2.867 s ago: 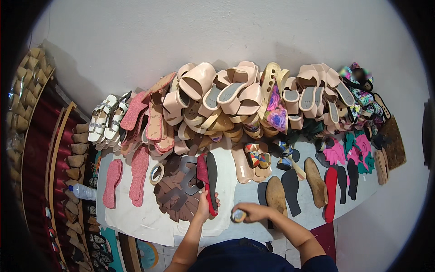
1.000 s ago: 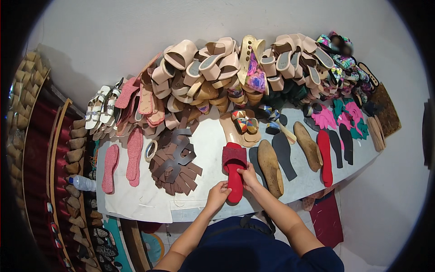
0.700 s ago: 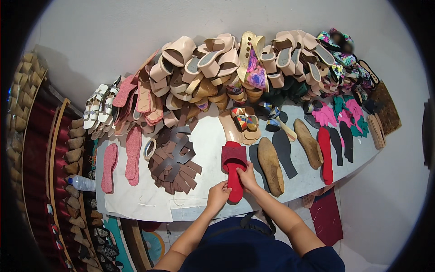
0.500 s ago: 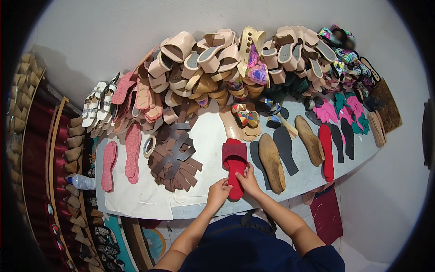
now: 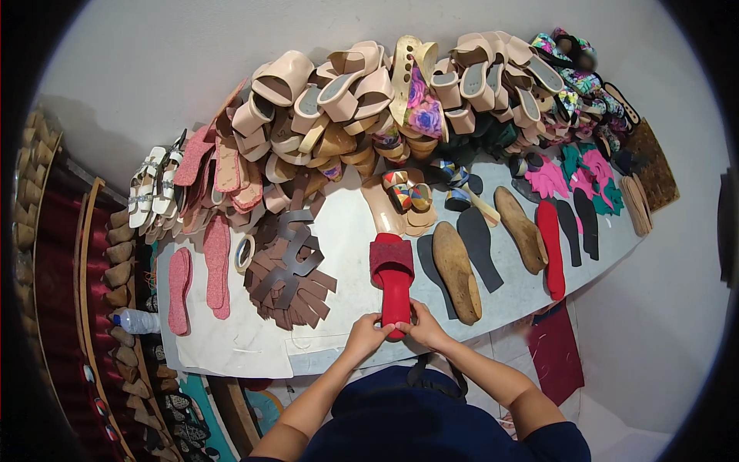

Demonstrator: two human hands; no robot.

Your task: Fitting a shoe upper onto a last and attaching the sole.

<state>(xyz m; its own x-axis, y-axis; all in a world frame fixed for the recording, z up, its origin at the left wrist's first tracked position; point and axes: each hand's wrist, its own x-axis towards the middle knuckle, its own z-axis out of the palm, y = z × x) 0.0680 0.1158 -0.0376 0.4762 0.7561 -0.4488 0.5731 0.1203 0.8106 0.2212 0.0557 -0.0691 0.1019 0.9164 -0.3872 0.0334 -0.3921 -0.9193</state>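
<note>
A red slide sandal [image 5: 396, 289] with a wide, darker red strap points away from me near the table's front edge. My left hand [image 5: 369, 336] grips the left side of its heel end, thumb on top. On the opposite side my right hand [image 5: 423, 325] pinches the same heel, its thumb close to the other thumb. Just right of the sandal lie a wooden shoe last [image 5: 456, 269] and a dark grey sole piece [image 5: 436, 266], partly under the last. Fingers beneath the sandal are hidden.
Finished sandals [image 5: 350, 85] are heaped along the wall. Brown strap pieces [image 5: 289, 269], a tape roll [image 5: 244, 253] and pink insoles [image 5: 216, 266] lie left. A second last [image 5: 520, 227] and a red sole [image 5: 550, 250] lie right. A plastic bottle [image 5: 137, 321] stands by the table's left edge.
Both hands have shifted to the sandal's heel end, the right one sliding down from its side. The sandal now points straighter away from me. The whole view has shifted slightly.
</note>
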